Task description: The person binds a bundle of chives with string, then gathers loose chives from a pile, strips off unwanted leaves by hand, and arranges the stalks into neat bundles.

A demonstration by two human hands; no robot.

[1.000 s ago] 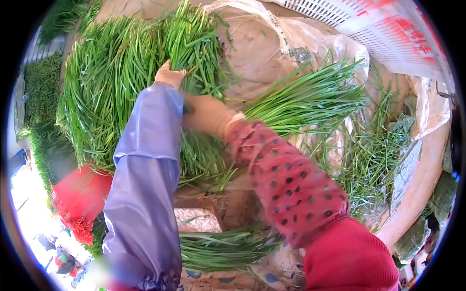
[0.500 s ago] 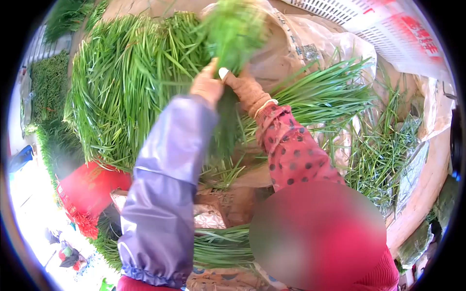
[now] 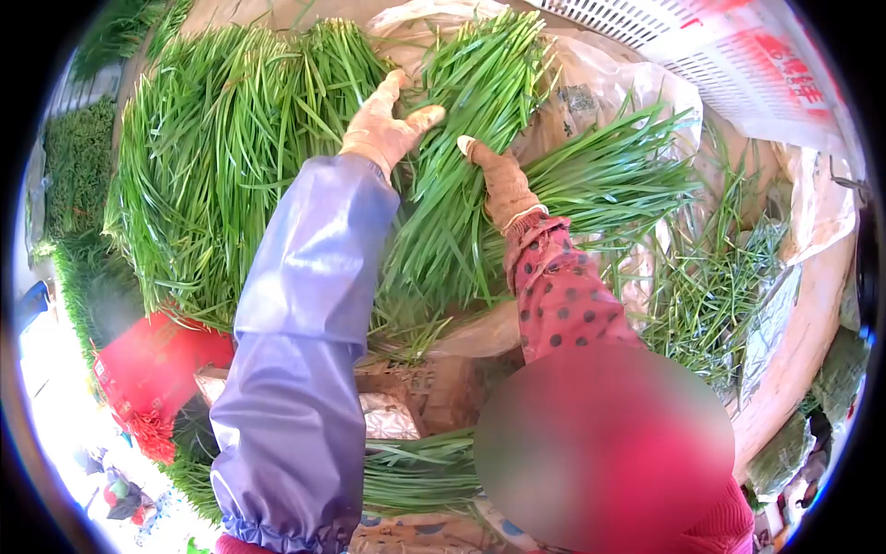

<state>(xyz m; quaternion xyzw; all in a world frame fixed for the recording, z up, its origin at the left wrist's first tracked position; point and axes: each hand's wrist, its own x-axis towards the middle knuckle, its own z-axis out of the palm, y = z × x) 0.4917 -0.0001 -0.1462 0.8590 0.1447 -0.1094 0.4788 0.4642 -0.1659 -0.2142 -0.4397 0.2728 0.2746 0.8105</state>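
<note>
My left hand (image 3: 386,125), in a light glove and purple sleeve cover, is open with thumb and fingers spread. It rests between a large heap of green chives (image 3: 231,166) and a loose bunch of chives (image 3: 480,88), its thumb at the bunch's left side. My right hand (image 3: 503,180), in a brown glove with a pale thumb tip, touches the lower right side of that bunch. Its thumb lies over the leaves; the other fingers are hidden. Another spread of chives (image 3: 618,171) lies just right of it.
A white perforated crate (image 3: 729,55) stands at the upper right, near crumpled clear plastic (image 3: 664,88). Loose green scraps (image 3: 711,314) lie on the right. Below are a cardboard box (image 3: 425,392) and more long leaves (image 3: 420,471). A red bag (image 3: 161,360) sits lower left.
The blurred bunch, held up between both hands, now lies spread beside the heap. My left hand has let go and moved up and left; my right hand has shifted right and slightly down.
</note>
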